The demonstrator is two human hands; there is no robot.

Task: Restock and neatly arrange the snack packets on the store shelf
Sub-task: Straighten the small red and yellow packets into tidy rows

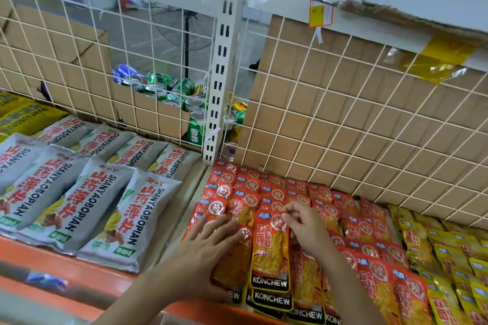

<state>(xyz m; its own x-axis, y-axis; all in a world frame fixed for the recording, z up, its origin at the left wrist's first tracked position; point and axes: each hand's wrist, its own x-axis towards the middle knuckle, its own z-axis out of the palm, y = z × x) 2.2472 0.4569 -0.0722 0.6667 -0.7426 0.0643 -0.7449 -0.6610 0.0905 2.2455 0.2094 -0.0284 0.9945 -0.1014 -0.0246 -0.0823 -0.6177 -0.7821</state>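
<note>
Red KONCHEW snack packets (323, 203) lie in overlapping rows on the shelf, in the section right of the white upright. My left hand (208, 243) rests flat, fingers spread, on the leftmost front packets. My right hand (303, 224) pinches the top right corner of one red packet (270, 253) that lies on top of the front row. Yellow packets (446, 258) of the same shape fill the space to the right of the red ones.
Grey SHANYAOBOPIAN bags (87, 192) fill the left shelf section. A white wire grid (343, 113) backed with cardboard closes the shelf rear. Drink cans (171, 92) lie behind the grid. The orange shelf lip (79, 269) runs along the front. A floor fan (187, 21) stands beyond.
</note>
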